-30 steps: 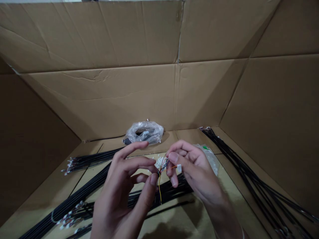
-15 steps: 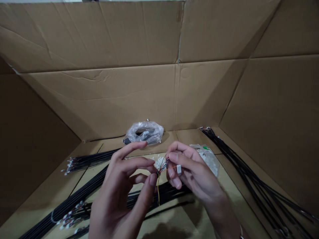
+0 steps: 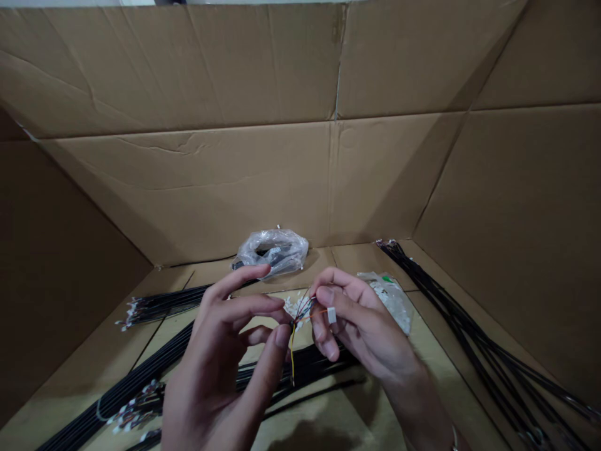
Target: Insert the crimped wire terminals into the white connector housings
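Observation:
Between thumb and forefinger, my left hand point(image 3: 230, 357) pinches the end of a black cable, where thin coloured wires point(image 3: 303, 310) fan out. My right hand point(image 3: 359, 319) is closed on some of those wires, its thumb pressed to the fingers. A small white connector point(image 3: 332, 315) sits at the right thumb, with an orange wire running into it. One yellow wire point(image 3: 293, 357) hangs down loose below the left fingertips. Behind the hands lies a pile of small white connectors point(image 3: 293, 305), partly covered by the fingers.
Bundles of black cables point(image 3: 136, 373) with white ends lie on the left, more cables point(image 3: 305, 369) under my hands. Further black cables point(image 3: 451, 313) run along the right. A clear bag point(image 3: 272, 247) stands at the back, another bag point(image 3: 394, 300) behind my right hand. Cardboard walls point(image 3: 235, 163) enclose the surface.
Both hands have shifted slightly left, carrying the wires and white connector along. The pinches look the same, and the yellow wire still hangs down.

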`<state>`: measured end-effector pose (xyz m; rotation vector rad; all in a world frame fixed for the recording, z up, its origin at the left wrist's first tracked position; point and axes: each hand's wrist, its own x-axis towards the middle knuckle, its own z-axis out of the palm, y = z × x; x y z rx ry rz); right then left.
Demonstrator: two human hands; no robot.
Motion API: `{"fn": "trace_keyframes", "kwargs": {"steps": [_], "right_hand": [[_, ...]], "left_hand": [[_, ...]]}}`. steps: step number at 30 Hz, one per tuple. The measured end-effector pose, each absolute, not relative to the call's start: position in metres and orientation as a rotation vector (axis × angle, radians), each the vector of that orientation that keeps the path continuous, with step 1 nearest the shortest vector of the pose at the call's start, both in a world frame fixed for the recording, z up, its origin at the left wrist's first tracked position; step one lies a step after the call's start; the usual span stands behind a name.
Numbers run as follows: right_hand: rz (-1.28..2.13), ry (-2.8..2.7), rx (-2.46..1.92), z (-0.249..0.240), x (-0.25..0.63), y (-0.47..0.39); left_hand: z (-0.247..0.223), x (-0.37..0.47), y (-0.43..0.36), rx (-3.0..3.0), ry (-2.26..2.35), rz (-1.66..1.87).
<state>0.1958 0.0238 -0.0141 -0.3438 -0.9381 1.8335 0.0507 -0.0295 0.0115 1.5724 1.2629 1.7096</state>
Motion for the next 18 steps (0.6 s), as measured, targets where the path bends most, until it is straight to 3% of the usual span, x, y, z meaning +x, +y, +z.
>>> {"fn": "trace_keyframes", "kwargs": {"steps": [18], "right_hand": [[1.663,-1.077,-0.362,-0.016,0.19,0.016]], "left_hand": [[0.004,0.033,-0.022,1.599,1.358,1.499]]}}
